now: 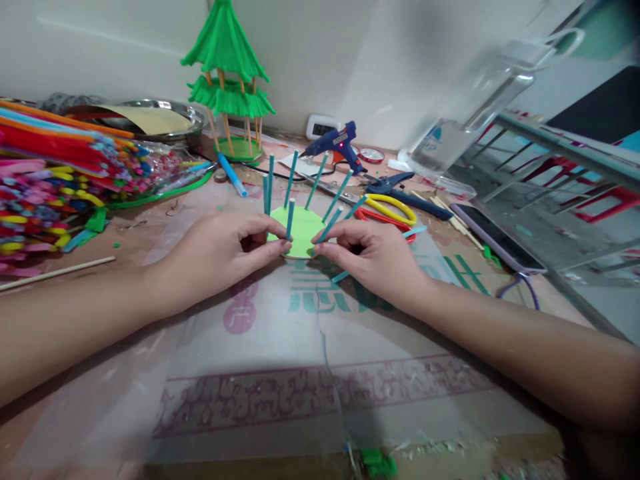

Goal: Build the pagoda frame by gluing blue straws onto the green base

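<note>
Between left hand (225, 250) and right hand (377, 259) (a blue stick (291, 217) in each one's pinch), the green disc (304, 233)

Disc (304, 235) on sheet (240, 353), between left hand (215, 257) and right hand (383, 263), sticks (290, 220) standing around its rim, pagoda model (230, 100) behind it to the left, glue gun (340, 143) behind it, scissors (389, 199) to its right, phone (500, 238) farther right, pipe-cleaner bundles (55, 150) far left, bowl (197, 120) behind those.
</note>
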### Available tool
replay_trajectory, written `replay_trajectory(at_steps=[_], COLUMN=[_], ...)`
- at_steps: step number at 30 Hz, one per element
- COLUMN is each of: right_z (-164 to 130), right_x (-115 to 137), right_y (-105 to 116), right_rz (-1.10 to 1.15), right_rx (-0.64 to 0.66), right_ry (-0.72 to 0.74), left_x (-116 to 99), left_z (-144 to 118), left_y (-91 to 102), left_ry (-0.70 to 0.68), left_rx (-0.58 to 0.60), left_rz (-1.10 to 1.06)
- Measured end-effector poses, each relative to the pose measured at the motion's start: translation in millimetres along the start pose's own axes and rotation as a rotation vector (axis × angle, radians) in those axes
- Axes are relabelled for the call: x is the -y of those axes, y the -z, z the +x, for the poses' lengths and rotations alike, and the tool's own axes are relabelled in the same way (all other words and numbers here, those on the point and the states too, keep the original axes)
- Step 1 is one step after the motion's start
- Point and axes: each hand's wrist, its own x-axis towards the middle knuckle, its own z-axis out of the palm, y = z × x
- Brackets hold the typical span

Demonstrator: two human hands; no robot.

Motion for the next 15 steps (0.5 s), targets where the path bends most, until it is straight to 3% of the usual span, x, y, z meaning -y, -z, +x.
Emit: replay_trajectory(at_steps=[12,15], right_z=[1.3,-1.9], right_x=[-2.5,0.3], right_y=[-0.1,0.8], right_rz=[-0.028,0.0], right_rx=[0.035,-0.007], right_ry=[0.02,0.027], left_x=[2.4,1.9], left_z=[-0.6,-1.5], left_y=[-1.7,-0.8], left_ry=[-0.003,-0.004], left_rx=[0.0,-0.025], left_rz=[0.011,0.015])
